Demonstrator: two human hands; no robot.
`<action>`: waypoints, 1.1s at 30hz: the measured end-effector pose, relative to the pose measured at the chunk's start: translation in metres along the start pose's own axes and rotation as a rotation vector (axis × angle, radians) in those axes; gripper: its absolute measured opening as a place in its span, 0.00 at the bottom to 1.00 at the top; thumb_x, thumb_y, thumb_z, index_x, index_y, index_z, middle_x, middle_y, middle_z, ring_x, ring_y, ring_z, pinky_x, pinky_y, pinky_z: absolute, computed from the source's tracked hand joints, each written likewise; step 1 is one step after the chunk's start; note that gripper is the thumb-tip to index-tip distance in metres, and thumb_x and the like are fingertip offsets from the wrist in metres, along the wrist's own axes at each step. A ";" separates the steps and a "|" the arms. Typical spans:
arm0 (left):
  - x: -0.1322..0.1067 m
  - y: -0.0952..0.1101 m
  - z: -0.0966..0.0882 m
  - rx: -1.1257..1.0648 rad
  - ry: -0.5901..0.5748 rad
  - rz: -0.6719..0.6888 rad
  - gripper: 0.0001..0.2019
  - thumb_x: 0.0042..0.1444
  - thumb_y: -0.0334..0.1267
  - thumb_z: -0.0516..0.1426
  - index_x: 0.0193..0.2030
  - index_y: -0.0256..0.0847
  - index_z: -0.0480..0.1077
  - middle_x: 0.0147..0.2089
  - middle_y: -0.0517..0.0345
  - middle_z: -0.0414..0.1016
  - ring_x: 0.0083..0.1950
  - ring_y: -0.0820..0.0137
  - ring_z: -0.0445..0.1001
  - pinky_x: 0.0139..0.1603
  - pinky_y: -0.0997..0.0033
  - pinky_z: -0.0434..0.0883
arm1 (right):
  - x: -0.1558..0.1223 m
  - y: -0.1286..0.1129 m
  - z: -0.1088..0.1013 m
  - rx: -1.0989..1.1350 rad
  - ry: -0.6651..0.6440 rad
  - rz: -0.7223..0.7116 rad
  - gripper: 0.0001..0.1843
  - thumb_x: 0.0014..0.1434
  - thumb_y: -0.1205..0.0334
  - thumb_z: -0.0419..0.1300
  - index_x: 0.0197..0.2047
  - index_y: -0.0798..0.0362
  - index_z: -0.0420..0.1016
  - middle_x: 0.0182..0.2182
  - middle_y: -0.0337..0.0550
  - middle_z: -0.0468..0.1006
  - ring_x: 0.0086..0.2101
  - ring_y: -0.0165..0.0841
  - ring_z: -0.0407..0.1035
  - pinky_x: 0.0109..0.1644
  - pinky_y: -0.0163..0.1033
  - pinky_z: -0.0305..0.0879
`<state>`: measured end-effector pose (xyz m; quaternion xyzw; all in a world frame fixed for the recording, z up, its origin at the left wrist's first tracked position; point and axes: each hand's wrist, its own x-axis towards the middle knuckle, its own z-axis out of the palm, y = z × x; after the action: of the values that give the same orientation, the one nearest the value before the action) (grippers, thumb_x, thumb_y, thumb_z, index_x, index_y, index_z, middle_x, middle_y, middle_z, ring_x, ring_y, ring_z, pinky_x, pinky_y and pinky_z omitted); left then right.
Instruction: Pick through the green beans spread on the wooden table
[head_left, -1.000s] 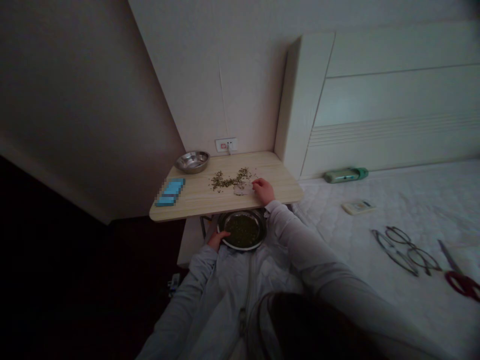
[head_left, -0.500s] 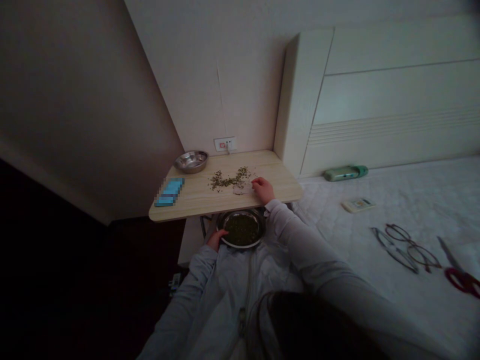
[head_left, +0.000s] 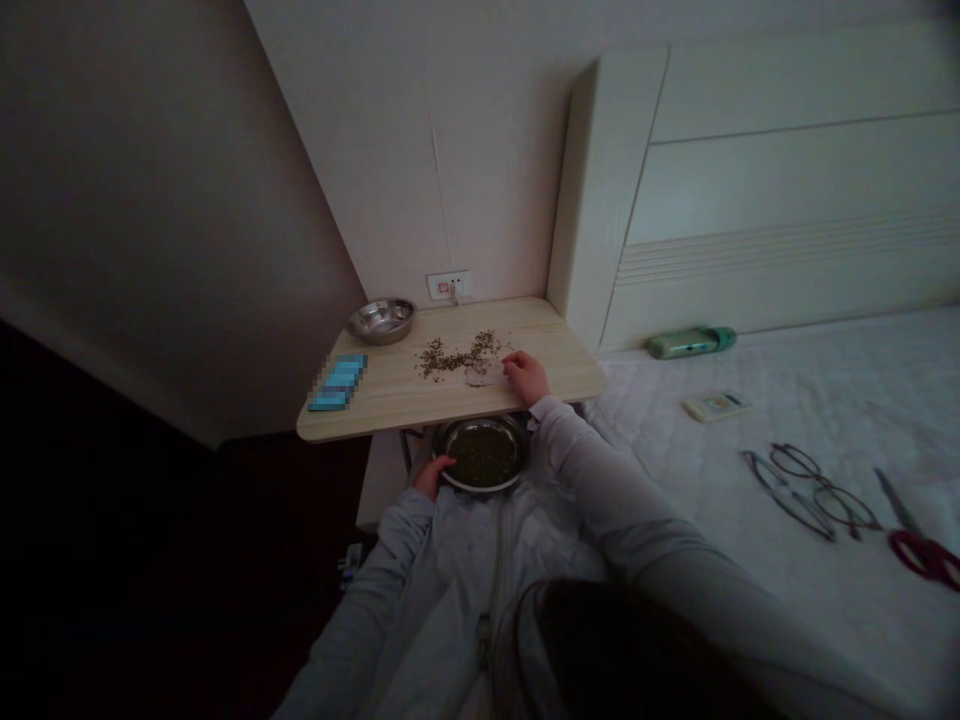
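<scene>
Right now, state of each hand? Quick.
Left hand: closed on the rim of the lower metal bowl, thumb over the edge.
Right hand: fingers curled beside scattered green grains; whether it grips anything, cannot be told.

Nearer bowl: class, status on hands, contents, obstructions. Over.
Left grip on rim of nearer bowl. Right grip at table, hold unclear. Green bits in bowl. Possible obstruction: translucent piece beside scattered bits.

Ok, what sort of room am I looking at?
Most likely a bedroom: there's a panelled headboard against the wall, a quilted white mattress, and a small table beside the bed.
</scene>
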<state>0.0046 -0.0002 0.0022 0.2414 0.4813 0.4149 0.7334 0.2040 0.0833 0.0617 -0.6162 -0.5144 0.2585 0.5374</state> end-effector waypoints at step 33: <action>-0.003 0.002 0.004 0.038 0.060 0.014 0.14 0.34 0.31 0.55 0.33 0.38 0.70 0.31 0.54 0.75 0.41 0.57 0.70 0.36 0.62 0.69 | -0.003 -0.005 -0.002 0.006 0.007 -0.011 0.08 0.42 0.64 0.49 0.26 0.55 0.67 0.19 0.35 0.67 0.23 0.26 0.60 0.31 0.33 0.57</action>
<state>0.0067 -0.0019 0.0065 0.2462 0.5093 0.4178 0.7109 0.2034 0.0791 0.0660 -0.6128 -0.5151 0.2549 0.5424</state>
